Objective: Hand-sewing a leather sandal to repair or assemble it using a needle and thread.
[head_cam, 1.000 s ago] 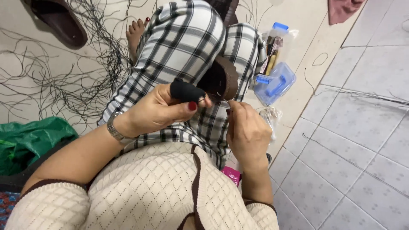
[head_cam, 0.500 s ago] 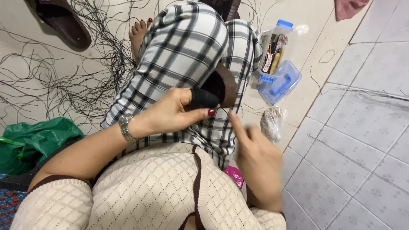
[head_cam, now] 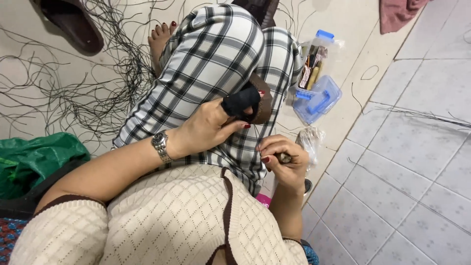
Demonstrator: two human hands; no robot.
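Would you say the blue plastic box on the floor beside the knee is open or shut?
Open. The blue plastic box shows its contents, and its clear blue lid lies beside it on the floor.

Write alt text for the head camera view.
A seated person's left hand presses a black padded piece on their plaid-trousered knee, while the right hand pinches a small dark object. Black strands litter the floor.

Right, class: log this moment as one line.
left hand: holds black piece on knee | right hand: pinches small dark item | floor: loose strands
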